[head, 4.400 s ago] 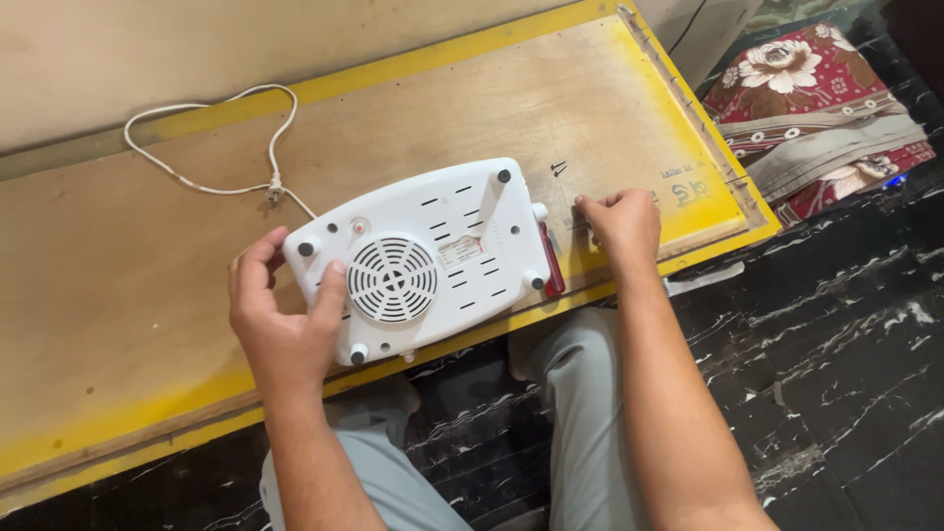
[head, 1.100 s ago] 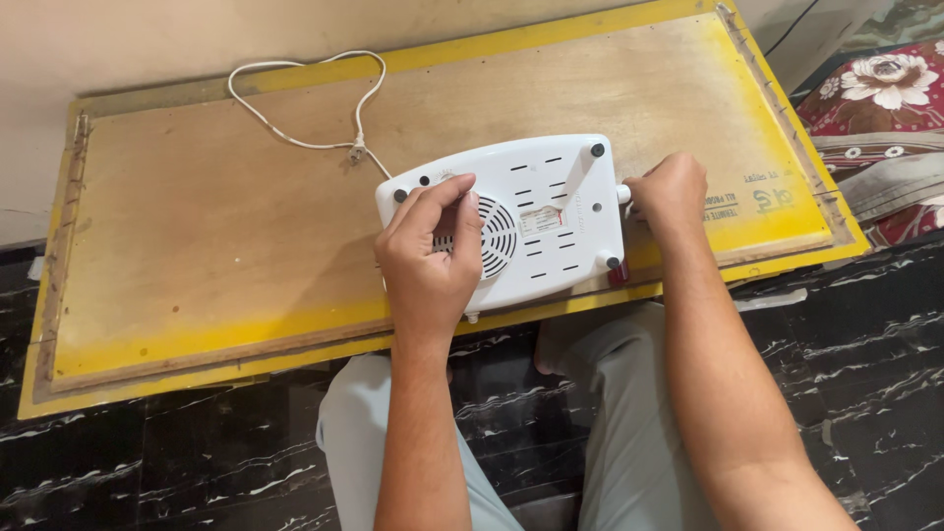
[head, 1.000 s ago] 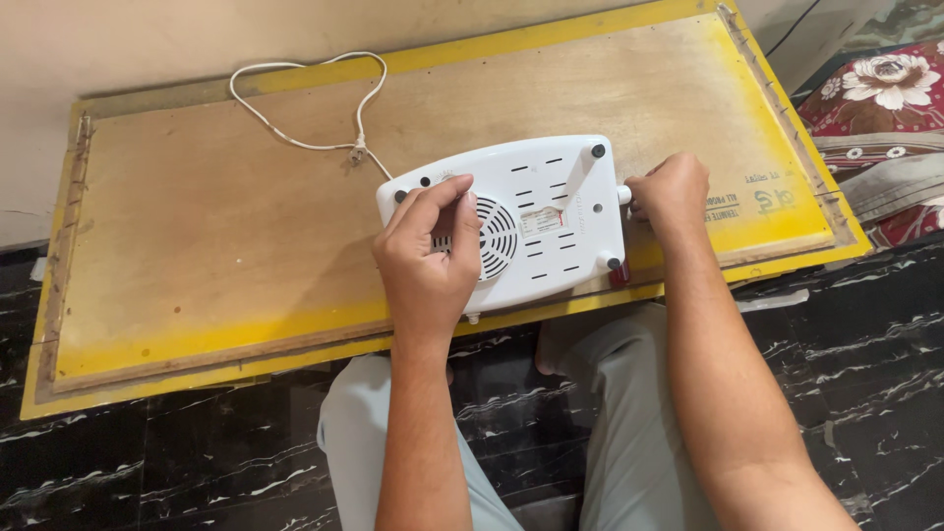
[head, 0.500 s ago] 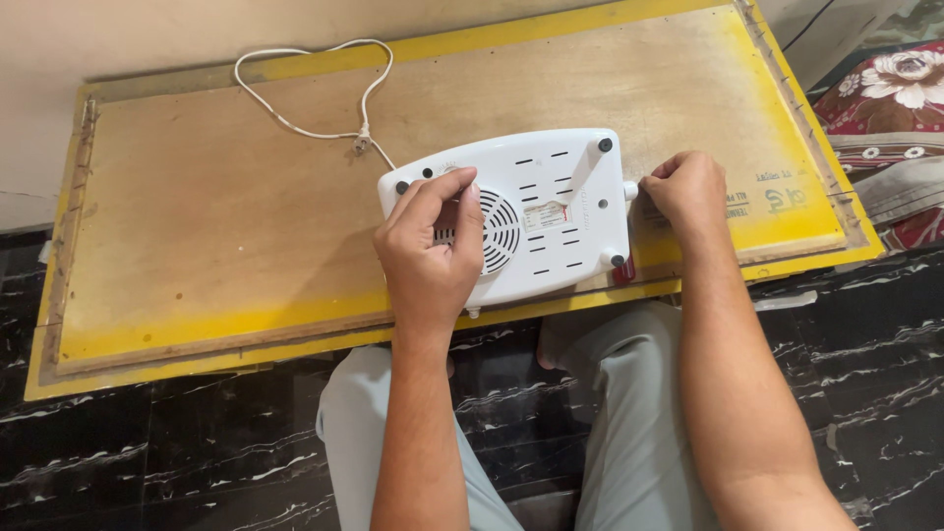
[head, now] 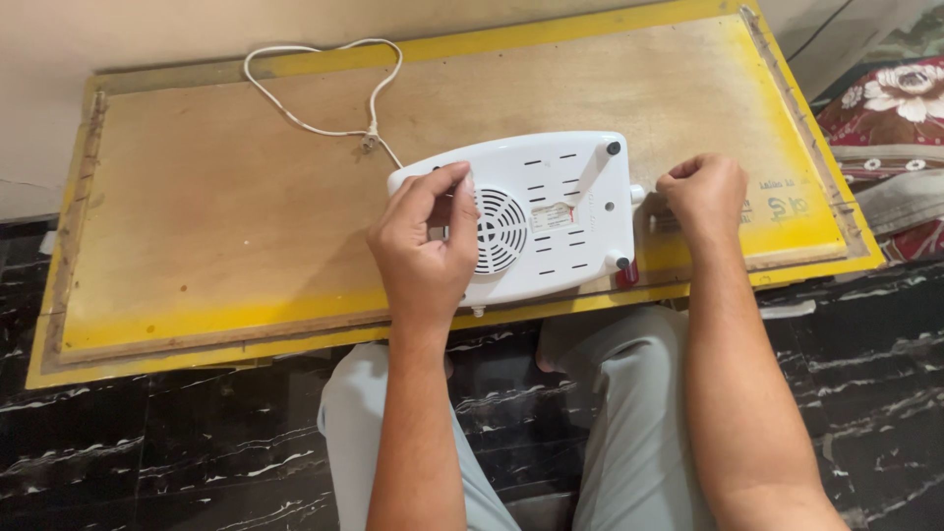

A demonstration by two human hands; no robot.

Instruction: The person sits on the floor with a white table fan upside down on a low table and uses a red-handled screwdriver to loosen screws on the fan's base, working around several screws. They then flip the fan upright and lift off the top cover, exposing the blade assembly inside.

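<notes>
— What are you sitting at, biggest thing first?

— You have a wide wooden board (head: 226, 206) in front of you, filling most of the upper frame. Its face is matte brown plywood, scuffed, with a painted yellow border that is chipped along the left edge. It lies on a glossy black floor (head: 147, 452) veined with white, like marble. A plain pale wall (head: 118, 49) runs along the top left, and a red cushion (head: 890, 108) with a white flower print sits at the upper right corner.

— And the thing you are working on?

— A white plastic appliance (head: 551, 221) lies upside down at the centre of the board, near its lower yellow edge. Its shell is smooth and rounded, with rows of short slots, a round grille of ribs and small dark feet. A thin white cord (head: 315, 88) loops from it toward the upper left.

— Your hands?

— Your left hand (head: 423, 246) rests on the appliance's left end, fingers curled and pinched together at the casing beside the grille; whether they hold anything I cannot tell. Your right hand (head: 703, 192) is clenched in a loose fist just right of the appliance, on the board; what it grips is hidden.
</notes>
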